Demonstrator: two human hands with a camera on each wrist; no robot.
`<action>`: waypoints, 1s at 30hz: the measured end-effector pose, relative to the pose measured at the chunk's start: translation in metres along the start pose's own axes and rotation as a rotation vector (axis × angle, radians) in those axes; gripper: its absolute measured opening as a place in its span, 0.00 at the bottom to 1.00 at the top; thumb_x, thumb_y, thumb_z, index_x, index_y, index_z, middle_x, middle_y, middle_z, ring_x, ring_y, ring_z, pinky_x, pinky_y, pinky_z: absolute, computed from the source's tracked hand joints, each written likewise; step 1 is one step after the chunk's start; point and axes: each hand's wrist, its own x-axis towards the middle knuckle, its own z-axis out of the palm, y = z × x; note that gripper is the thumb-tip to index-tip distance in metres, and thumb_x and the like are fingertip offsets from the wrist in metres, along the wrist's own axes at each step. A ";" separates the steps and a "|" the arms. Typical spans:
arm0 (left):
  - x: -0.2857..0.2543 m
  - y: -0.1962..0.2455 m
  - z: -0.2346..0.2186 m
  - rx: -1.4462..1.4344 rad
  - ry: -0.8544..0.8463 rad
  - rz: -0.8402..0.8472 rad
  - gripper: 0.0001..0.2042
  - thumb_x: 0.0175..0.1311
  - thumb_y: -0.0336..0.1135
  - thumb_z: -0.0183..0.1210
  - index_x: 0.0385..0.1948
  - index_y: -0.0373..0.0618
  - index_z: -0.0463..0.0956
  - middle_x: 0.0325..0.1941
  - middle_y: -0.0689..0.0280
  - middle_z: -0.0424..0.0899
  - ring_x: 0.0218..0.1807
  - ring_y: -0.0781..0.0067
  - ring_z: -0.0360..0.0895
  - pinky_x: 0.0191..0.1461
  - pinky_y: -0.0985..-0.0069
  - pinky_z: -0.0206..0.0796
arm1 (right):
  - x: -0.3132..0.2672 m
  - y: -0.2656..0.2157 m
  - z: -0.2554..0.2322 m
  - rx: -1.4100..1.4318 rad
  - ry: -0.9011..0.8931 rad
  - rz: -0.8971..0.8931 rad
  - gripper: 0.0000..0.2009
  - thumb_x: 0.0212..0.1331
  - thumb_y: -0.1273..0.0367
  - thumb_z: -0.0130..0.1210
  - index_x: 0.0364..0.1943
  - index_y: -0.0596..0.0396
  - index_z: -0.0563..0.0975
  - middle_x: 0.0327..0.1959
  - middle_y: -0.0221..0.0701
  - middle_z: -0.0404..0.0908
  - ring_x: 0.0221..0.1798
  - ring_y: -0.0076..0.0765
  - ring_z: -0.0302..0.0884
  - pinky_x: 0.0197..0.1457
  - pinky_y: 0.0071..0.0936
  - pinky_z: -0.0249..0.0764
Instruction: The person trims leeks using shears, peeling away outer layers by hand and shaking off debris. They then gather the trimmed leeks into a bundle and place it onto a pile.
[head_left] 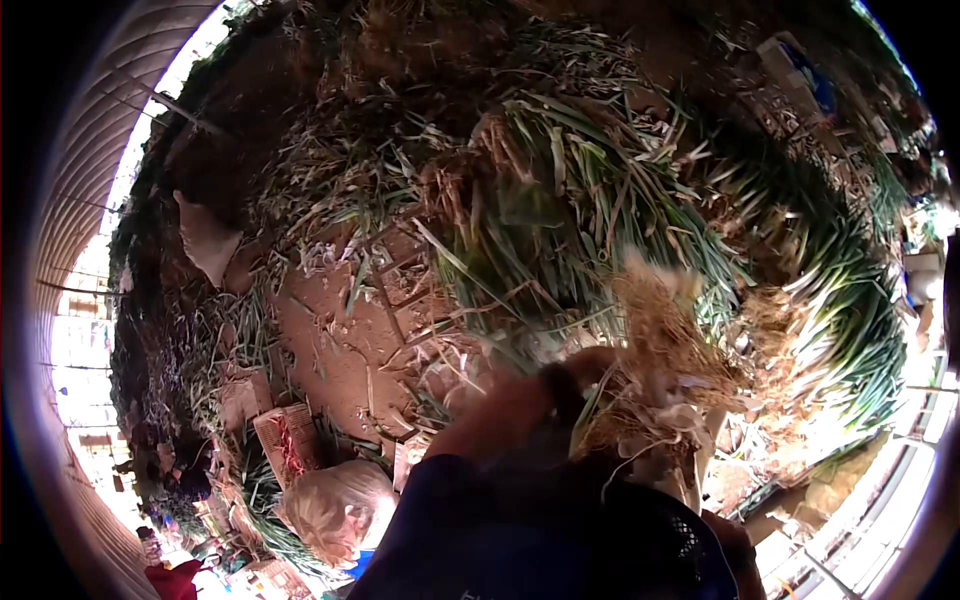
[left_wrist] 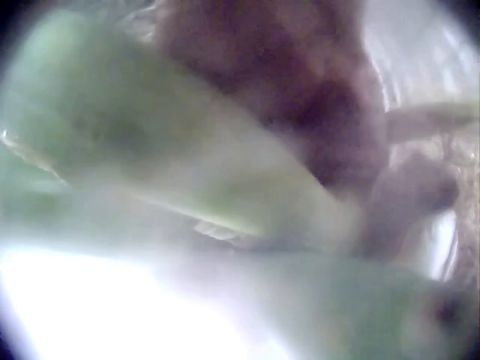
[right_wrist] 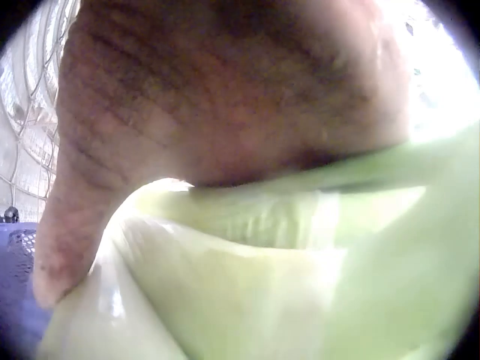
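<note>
A bunch of green onions with shaggy tan roots (head_left: 665, 345) is held up in front of the body in the head view. My left hand (head_left: 592, 365), a dark band at its wrist, reaches in at the left side of these roots. In the left wrist view the left hand (left_wrist: 300, 90) grips a blurred green-white stalk (left_wrist: 187, 157), its thumb (left_wrist: 416, 187) beside the stalk. The right hand is hidden behind the bunch in the head view. In the right wrist view, the right hand (right_wrist: 225, 105) wraps over pale green stalks (right_wrist: 247, 277), thumb down along the left side.
A big heap of green onions (head_left: 620, 190) lies ahead, and a long row (head_left: 840, 310) curves along the right. Loose leaves (head_left: 350, 160) litter the brown soil (head_left: 330, 340). At lower left are a filled plastic bag (head_left: 340, 505) and a crate (head_left: 285, 440) with red strings.
</note>
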 end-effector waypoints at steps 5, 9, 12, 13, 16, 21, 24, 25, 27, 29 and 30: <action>-0.034 0.024 -0.008 0.087 0.023 0.025 0.15 0.66 0.33 0.61 0.52 0.39 0.78 0.50 0.59 0.85 0.46 0.67 0.84 0.49 0.71 0.79 | -0.001 0.009 0.002 0.002 0.029 -0.010 0.40 0.42 0.73 0.71 0.64 0.68 0.65 0.61 0.44 0.72 0.63 0.39 0.71 0.66 0.32 0.70; -0.076 0.053 -0.015 0.188 0.064 0.067 0.15 0.66 0.33 0.62 0.53 0.40 0.78 0.50 0.59 0.85 0.46 0.68 0.83 0.48 0.72 0.79 | -0.006 0.020 0.007 -0.025 0.030 -0.057 0.40 0.41 0.72 0.73 0.63 0.66 0.67 0.59 0.43 0.74 0.61 0.38 0.72 0.65 0.32 0.70; -0.091 0.055 0.020 0.247 -0.025 0.056 0.15 0.66 0.33 0.62 0.53 0.40 0.79 0.49 0.60 0.85 0.45 0.69 0.83 0.48 0.72 0.79 | -0.011 0.029 0.016 -0.030 0.037 -0.087 0.40 0.40 0.70 0.74 0.62 0.65 0.68 0.57 0.42 0.76 0.60 0.37 0.73 0.64 0.32 0.70; -0.090 0.050 0.035 0.275 -0.063 0.048 0.15 0.66 0.33 0.62 0.53 0.40 0.79 0.49 0.60 0.85 0.45 0.69 0.83 0.48 0.73 0.79 | -0.008 0.031 0.017 -0.041 0.041 -0.100 0.40 0.40 0.70 0.75 0.62 0.65 0.68 0.57 0.41 0.76 0.59 0.37 0.73 0.63 0.32 0.71; -0.077 0.039 0.062 0.340 -0.127 0.020 0.16 0.65 0.33 0.62 0.53 0.41 0.79 0.49 0.61 0.86 0.45 0.70 0.83 0.47 0.73 0.79 | -0.009 0.036 0.016 -0.047 0.050 -0.127 0.40 0.39 0.69 0.76 0.61 0.64 0.69 0.55 0.40 0.77 0.58 0.36 0.74 0.62 0.32 0.71; -0.064 0.056 0.048 0.364 -0.173 0.015 0.16 0.65 0.33 0.62 0.54 0.41 0.79 0.48 0.62 0.86 0.45 0.71 0.83 0.47 0.75 0.78 | -0.005 0.048 0.019 -0.052 0.052 -0.152 0.40 0.37 0.67 0.79 0.59 0.63 0.71 0.52 0.38 0.80 0.56 0.34 0.76 0.61 0.32 0.72; -0.063 0.089 0.020 0.342 -0.151 0.079 0.17 0.64 0.33 0.62 0.54 0.42 0.79 0.48 0.62 0.86 0.44 0.72 0.83 0.46 0.75 0.78 | -0.004 0.060 0.021 -0.064 0.048 -0.165 0.40 0.36 0.65 0.81 0.58 0.62 0.73 0.51 0.37 0.81 0.54 0.34 0.76 0.60 0.31 0.72; -0.061 0.102 0.008 0.344 -0.130 0.102 0.17 0.64 0.33 0.62 0.54 0.42 0.79 0.48 0.63 0.86 0.44 0.72 0.83 0.46 0.75 0.78 | -0.002 0.063 0.022 -0.068 0.048 -0.168 0.40 0.35 0.65 0.81 0.58 0.61 0.73 0.50 0.37 0.82 0.54 0.33 0.77 0.59 0.31 0.72; -0.059 0.119 -0.008 0.387 -0.097 0.129 0.17 0.64 0.33 0.62 0.55 0.42 0.79 0.47 0.63 0.86 0.44 0.72 0.83 0.46 0.76 0.78 | -0.002 0.072 0.021 -0.078 0.061 -0.171 0.40 0.35 0.64 0.82 0.57 0.61 0.74 0.49 0.36 0.83 0.53 0.33 0.77 0.59 0.31 0.72; -0.050 0.133 -0.030 1.435 0.019 0.370 0.12 0.62 0.32 0.64 0.47 0.44 0.84 0.37 0.67 0.89 0.38 0.77 0.85 0.41 0.77 0.78 | -0.002 0.077 0.022 -0.084 0.091 -0.182 0.40 0.34 0.63 0.83 0.57 0.60 0.74 0.48 0.35 0.83 0.52 0.32 0.78 0.58 0.31 0.73; -0.050 0.155 -0.012 1.445 0.021 0.364 0.12 0.62 0.32 0.64 0.47 0.44 0.84 0.37 0.67 0.89 0.38 0.77 0.85 0.41 0.77 0.78 | -0.003 0.079 0.023 -0.091 0.114 -0.187 0.40 0.34 0.63 0.84 0.56 0.60 0.75 0.47 0.35 0.84 0.51 0.32 0.78 0.58 0.31 0.73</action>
